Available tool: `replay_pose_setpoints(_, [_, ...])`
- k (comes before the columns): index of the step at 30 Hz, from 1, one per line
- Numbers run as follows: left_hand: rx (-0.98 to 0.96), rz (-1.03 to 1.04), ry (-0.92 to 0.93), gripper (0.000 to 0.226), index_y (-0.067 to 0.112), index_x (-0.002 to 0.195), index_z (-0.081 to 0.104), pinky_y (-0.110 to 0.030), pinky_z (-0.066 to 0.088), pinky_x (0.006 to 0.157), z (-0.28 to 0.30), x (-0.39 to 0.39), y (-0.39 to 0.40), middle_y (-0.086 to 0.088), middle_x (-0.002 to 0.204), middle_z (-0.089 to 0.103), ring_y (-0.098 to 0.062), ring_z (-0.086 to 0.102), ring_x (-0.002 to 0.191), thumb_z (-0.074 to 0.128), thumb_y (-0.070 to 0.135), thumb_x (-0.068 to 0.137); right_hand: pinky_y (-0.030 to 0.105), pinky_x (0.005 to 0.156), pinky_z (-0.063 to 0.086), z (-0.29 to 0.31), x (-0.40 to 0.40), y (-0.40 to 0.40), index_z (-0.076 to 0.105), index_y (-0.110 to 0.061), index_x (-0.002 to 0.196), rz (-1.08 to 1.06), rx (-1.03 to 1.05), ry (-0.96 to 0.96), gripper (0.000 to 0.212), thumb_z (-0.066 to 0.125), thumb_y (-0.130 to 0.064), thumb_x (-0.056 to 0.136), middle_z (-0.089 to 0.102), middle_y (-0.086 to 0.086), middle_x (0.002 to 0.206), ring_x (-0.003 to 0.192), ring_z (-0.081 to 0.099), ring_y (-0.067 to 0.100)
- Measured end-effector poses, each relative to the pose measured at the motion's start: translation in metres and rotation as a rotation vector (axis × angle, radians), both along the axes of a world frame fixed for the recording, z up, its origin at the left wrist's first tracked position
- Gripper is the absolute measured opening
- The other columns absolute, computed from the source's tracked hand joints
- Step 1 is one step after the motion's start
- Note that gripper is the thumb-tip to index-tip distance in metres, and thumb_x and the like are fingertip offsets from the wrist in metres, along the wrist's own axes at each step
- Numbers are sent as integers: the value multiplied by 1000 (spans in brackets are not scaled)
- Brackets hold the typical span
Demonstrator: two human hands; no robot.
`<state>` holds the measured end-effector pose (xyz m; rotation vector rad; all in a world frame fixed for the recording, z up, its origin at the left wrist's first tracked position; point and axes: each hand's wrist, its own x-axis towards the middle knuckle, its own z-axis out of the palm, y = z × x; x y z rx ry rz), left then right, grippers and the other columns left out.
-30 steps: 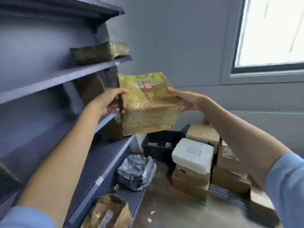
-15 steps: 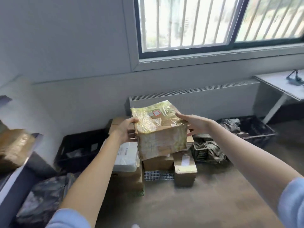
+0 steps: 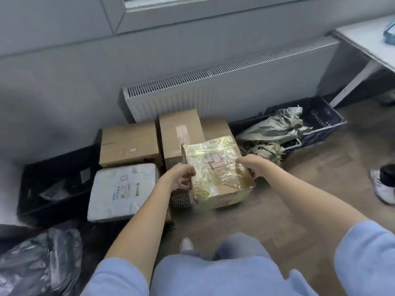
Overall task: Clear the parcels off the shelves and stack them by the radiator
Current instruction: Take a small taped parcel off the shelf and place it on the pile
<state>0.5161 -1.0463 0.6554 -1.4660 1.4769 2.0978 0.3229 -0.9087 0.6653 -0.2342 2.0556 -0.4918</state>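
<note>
A person in pale blue sleeves holds a cardboard parcel wrapped in yellowish shiny tape between both hands, low over the floor in front of a white ribbed panel radiator. The left hand grips the parcel's left edge with curled fingers; the right hand clasps its right edge, thumb on top. A red-bordered label sits on the parcel's top, its writing too blurred to read.

Three plain brown cardboard boxes stand against the radiator, and a flat white padded parcel with small printed labels, also unreadable, lies in front of the leftmost one. A dark blue slatted plastic crate at right holds crumpled grey-green sacking, some of it spilling onto the floor. A black plastic crate at left contains something dark that cannot be made out. A crumpled grey plastic bag lies at lower left. A white table stands at upper right.
</note>
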Motion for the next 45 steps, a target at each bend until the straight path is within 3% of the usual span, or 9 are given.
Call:
replay_pose_setpoints(4, [52, -43, -117, 28, 10, 108, 47, -31, 47, 63, -56, -62, 6, -4, 77, 46, -14, 44, 59, 46, -5, 84, 35, 66, 41, -64, -45, 11, 45, -4, 121, -92, 83, -66, 36, 44, -26, 93, 46, 13, 103, 81, 50, 28])
replay_pose_setpoints(16, [213, 366, -274, 43, 15, 128, 50, -19, 52, 56, -318, -221, 38, -6, 109, 65, -18, 65, 87, 42, -1, 88, 49, 75, 51, -330, -199, 5, 52, -13, 112, -118, 284, -415, 27, 44, -29, 92, 58, 5, 111, 104, 54, 22])
replay_pose_setpoints(20, [209, 473, -253, 51, 28, 141, 39, -34, 53, 85, -392, -253, 21, -3, 132, 56, -22, 61, 111, 49, 14, 92, 42, 72, 49, -394, -233, -16, 57, -18, 93, -139, 238, -436, 17, 43, -27, 93, 60, 0, 92, 93, 55, 19])
replay_pose_setpoints(23, [122, 416, -291, 60, 33, 148, 20, -39, 42, 105, -414, -268, 10, 2, 146, 41, -20, 48, 127, 45, 21, 95, 39, 81, 41, -419, -245, -30, 50, -14, 121, -147, 210, -375, 31, 40, -22, 93, 53, 4, 109, 112, 48, 27])
replay_pose_setpoints(28, [167, 211, -372, 55, 25, 149, 20, -32, 30, 108, -383, -263, 42, -1, 152, 30, -19, 33, 137, 38, 17, 97, 37, 89, 40, -395, -232, -31, 36, -11, 139, -89, 214, -269, 47, 42, -18, 93, 51, 11, 130, 100, 44, 21])
replay_pose_setpoints(33, [192, 162, -406, 51, 24, 144, 35, -15, 35, 46, -330, -232, 66, -3, 86, 56, -8, 42, 60, 36, 12, 95, 38, 87, 41, -342, -209, -27, 37, -14, 140, -1, 238, -338, 45, 38, -23, 96, 56, 12, 120, 112, 53, 27])
replay_pose_setpoints(38, [78, 258, -368, 47, 20, 144, 35, -33, 45, 94, -259, -168, 84, -13, 143, 44, -22, 54, 116, 34, 14, 97, 49, 103, 39, -262, -159, -24, 41, -11, 136, 167, 206, -309, 39, 35, -16, 98, 54, 22, 130, 122, 51, 38])
replay_pose_setpoints(42, [-42, 416, -343, 46, 25, 143, 36, -27, 48, 71, -198, -96, 105, -2, 147, 39, -11, 56, 95, 32, 17, 97, 27, 65, 40, -194, -86, -15, 54, -17, 106, 425, 92, -306, 22, 35, -15, 95, 56, 8, 89, 79, 54, 23])
replay_pose_setpoints(45, [-91, 551, -320, 47, 26, 143, 34, -20, 40, 59, -136, -28, 156, -1, 147, 38, -9, 54, 90, 32, 17, 97, 29, 75, 37, -147, -14, 2, 52, -18, 108, 574, 16, -326, 18, 37, -20, 97, 55, 4, 89, 79, 52, 18])
